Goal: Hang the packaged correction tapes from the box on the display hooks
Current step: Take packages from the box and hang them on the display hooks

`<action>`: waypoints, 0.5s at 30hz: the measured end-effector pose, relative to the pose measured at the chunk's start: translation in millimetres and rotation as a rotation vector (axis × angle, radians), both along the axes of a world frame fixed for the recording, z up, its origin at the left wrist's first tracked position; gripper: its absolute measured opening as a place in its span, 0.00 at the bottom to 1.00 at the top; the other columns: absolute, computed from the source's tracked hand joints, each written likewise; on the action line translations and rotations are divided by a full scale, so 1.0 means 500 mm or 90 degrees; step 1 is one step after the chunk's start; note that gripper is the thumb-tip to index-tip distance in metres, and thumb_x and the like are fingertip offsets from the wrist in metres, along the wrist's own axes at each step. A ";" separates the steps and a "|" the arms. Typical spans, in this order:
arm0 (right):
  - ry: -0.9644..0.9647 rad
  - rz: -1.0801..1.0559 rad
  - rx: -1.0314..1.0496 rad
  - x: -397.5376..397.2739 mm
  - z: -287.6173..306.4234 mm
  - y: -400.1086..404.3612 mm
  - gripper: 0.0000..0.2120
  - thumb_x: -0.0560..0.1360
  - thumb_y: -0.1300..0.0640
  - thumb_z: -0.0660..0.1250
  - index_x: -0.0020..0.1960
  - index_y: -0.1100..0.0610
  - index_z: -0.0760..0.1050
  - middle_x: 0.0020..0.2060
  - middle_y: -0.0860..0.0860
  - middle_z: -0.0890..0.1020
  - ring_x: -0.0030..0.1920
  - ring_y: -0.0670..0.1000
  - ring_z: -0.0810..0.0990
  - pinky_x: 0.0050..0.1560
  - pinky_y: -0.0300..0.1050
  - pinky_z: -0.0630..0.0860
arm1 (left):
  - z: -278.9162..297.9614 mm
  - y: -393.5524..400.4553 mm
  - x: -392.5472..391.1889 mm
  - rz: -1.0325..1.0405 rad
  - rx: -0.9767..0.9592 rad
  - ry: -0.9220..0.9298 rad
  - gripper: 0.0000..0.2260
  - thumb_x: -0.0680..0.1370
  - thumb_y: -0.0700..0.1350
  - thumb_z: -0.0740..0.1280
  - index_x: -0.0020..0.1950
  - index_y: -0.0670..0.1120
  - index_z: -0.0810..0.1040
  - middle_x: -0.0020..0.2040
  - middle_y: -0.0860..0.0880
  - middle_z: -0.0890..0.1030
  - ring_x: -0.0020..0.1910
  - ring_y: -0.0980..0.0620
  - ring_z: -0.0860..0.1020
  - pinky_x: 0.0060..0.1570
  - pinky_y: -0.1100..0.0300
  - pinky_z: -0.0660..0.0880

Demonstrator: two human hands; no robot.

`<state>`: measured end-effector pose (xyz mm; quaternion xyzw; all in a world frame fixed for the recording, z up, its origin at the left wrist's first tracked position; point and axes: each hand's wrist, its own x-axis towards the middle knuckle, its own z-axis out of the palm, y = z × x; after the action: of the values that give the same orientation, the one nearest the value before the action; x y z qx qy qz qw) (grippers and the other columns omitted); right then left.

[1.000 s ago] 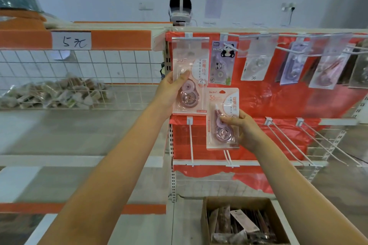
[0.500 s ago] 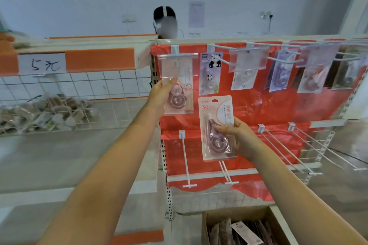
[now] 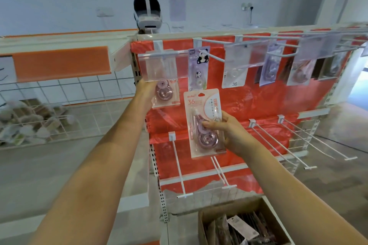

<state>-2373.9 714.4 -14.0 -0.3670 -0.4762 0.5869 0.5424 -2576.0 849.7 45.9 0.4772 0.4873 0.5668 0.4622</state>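
At the bottom edge stands an open cardboard box (image 3: 205, 223) with more packs inside. Above it, the right hand (image 3: 232, 135) pinches a pink correction tape pack (image 3: 205, 123) with curled fingers, in front of the red panel (image 3: 258, 101). Bare lower hooks (image 3: 278, 139) stick out to its right. Further up, the left hand (image 3: 146, 95) grips a second pack (image 3: 166, 93) under a clear label holder (image 3: 162, 64) on the top hook.

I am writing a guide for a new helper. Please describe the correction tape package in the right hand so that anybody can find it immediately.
Look at the red display panel, below its top row of hooks. In front of it the right hand holds a pink correction tape package upright. Unlike the hanging packages, it is on no hook and shows a large "36".
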 end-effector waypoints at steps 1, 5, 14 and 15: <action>0.004 -0.001 0.001 -0.001 -0.001 0.003 0.22 0.63 0.67 0.71 0.56 0.59 0.76 0.47 0.55 0.84 0.47 0.54 0.84 0.47 0.46 0.80 | -0.001 -0.001 0.001 -0.004 0.007 -0.001 0.21 0.68 0.48 0.73 0.60 0.43 0.79 0.52 0.44 0.83 0.54 0.43 0.80 0.59 0.45 0.75; 0.010 0.000 0.006 -0.008 -0.001 0.004 0.21 0.64 0.66 0.71 0.56 0.58 0.77 0.49 0.55 0.84 0.48 0.54 0.84 0.47 0.46 0.80 | -0.015 0.007 -0.001 0.003 0.058 0.033 0.25 0.65 0.55 0.70 0.60 0.47 0.79 0.53 0.46 0.83 0.54 0.46 0.80 0.58 0.46 0.76; 0.022 0.030 0.056 -0.036 0.032 -0.019 0.18 0.67 0.70 0.68 0.55 0.59 0.76 0.46 0.53 0.84 0.47 0.52 0.83 0.50 0.45 0.80 | -0.050 -0.057 -0.023 0.008 0.118 0.331 0.20 0.74 0.58 0.68 0.57 0.46 0.76 0.53 0.46 0.81 0.51 0.47 0.79 0.54 0.49 0.77; 0.025 0.036 0.069 -0.040 0.040 -0.023 0.18 0.65 0.69 0.69 0.54 0.59 0.76 0.45 0.53 0.85 0.46 0.52 0.84 0.49 0.44 0.80 | -0.056 -0.061 -0.028 0.014 0.113 0.372 0.20 0.73 0.58 0.69 0.55 0.44 0.76 0.51 0.45 0.81 0.50 0.46 0.79 0.52 0.47 0.77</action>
<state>-2393.6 703.1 6.1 -0.3118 -0.5068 0.5825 0.5537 -2590.2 819.1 18.1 0.6531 0.5533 0.4512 0.2525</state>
